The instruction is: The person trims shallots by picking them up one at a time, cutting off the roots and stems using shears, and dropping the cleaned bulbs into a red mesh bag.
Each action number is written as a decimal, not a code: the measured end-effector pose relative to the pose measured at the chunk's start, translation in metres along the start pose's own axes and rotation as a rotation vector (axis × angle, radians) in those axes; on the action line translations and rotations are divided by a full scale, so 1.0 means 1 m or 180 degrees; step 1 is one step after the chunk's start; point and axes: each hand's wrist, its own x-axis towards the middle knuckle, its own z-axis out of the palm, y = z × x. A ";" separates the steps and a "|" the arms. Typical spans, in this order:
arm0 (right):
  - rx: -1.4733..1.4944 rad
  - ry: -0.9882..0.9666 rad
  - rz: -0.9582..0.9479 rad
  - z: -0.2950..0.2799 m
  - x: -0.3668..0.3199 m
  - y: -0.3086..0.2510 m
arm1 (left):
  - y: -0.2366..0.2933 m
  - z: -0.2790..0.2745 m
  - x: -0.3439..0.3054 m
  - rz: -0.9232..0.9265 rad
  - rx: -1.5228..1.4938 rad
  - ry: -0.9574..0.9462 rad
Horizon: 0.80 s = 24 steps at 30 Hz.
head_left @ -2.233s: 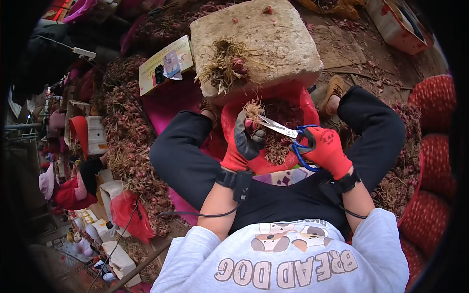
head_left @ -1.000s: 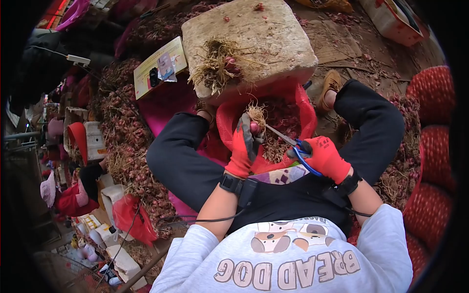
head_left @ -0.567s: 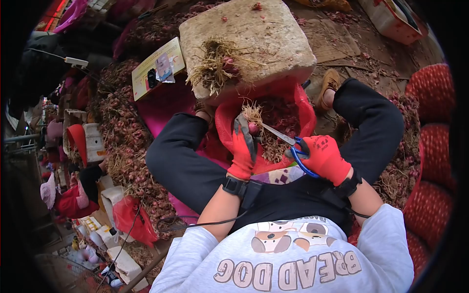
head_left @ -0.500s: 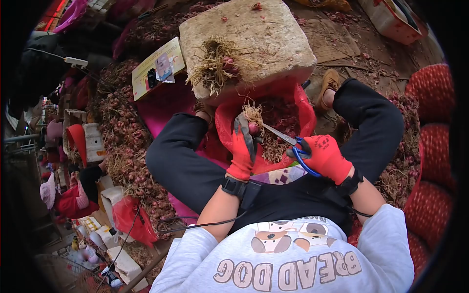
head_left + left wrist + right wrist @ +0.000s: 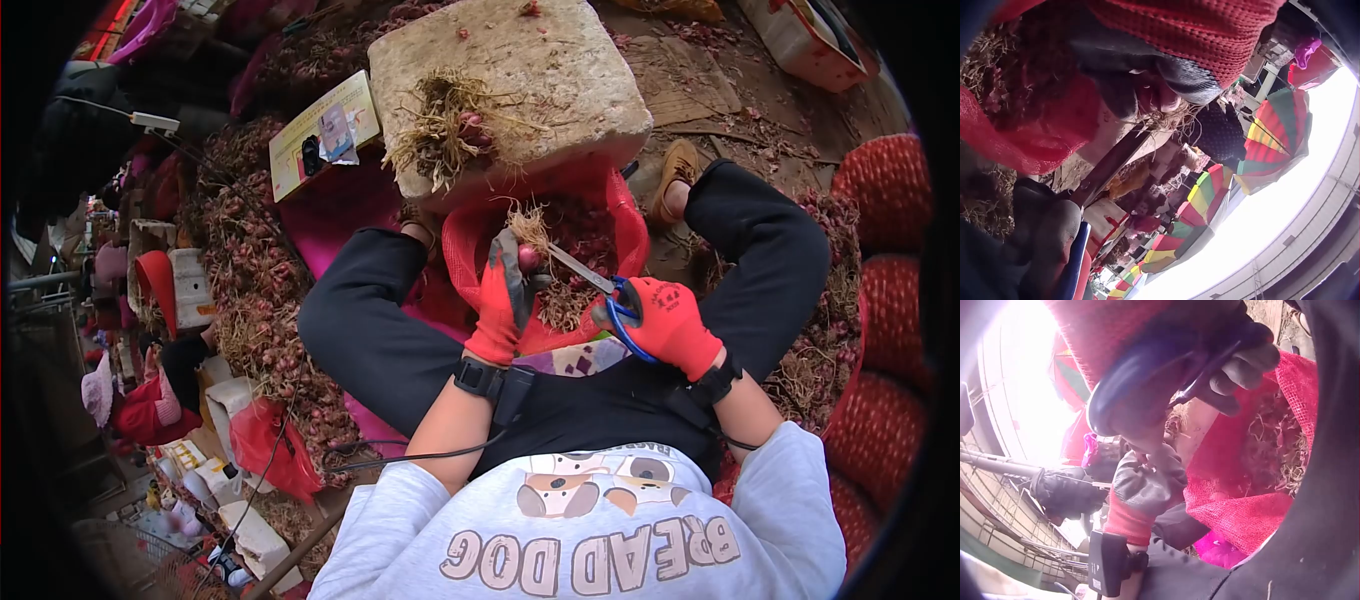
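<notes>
In a red glove with grey palm, my left hand point(image 5: 503, 290) grips a purple-red shallot point(image 5: 528, 257) with its dry roots point(image 5: 529, 226) pointing away from me. My right hand point(image 5: 662, 318), gloved alike, holds blue-handled scissors point(image 5: 625, 318). Their blades look closed together in the head view, and the tip point(image 5: 556, 252) overlaps the root end of the shallot. The left wrist view shows the blade point(image 5: 1110, 164) reaching up to the roots beside the left fingers. Below both hands lies an open red mesh bag point(image 5: 630, 225) holding shallots and root trimmings.
A worn foam block point(image 5: 560, 90) stands in front, bearing a bunch of untrimmed shallots point(image 5: 450, 135). A yellowish box point(image 5: 300, 165) sits at its left. Shallot heaps point(image 5: 265, 330) cover the left ground; full red mesh sacks point(image 5: 885, 310) line the right.
Both hands first drew slightly nearer the body and the scissors narrowed from a wider opening. In the last half second the shallot has shifted slightly right.
</notes>
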 end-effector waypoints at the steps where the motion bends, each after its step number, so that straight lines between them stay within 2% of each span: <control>1: -0.0023 0.0001 0.0005 0.000 0.000 -0.001 | -0.011 -0.008 0.004 0.0302 0.0551 0.0077; 4: -0.0083 -0.0021 0.0026 0.001 0.001 -0.003 | -0.040 -0.025 0.015 0.1003 0.1707 0.0275; 8: -0.0098 -0.0052 0.0078 0.004 0.002 -0.004 | -0.042 -0.025 0.016 0.1082 0.1708 0.0368; 11: -0.0164 -0.0012 0.0087 0.004 0.001 -0.007 | -0.041 -0.023 0.016 0.0870 0.1165 0.0391; 15: 0.0053 -0.0171 0.0225 0.008 0.000 -0.001 | -0.013 -0.001 0.002 0.0289 0.0233 0.0026; 18: 0.1977 -0.0505 0.0661 0.004 -0.001 -0.006 | -0.005 -0.001 0.000 -0.0360 -0.1118 -0.0219; 21: 0.1830 -0.0859 0.1153 0.006 0.003 0.006 | 0.013 0.016 -0.006 -0.0288 -0.0414 0.0185; 24: 0.0642 -0.0378 0.0987 -0.009 0.016 0.001 | 0.014 0.003 0.007 0.0394 0.1089 0.0455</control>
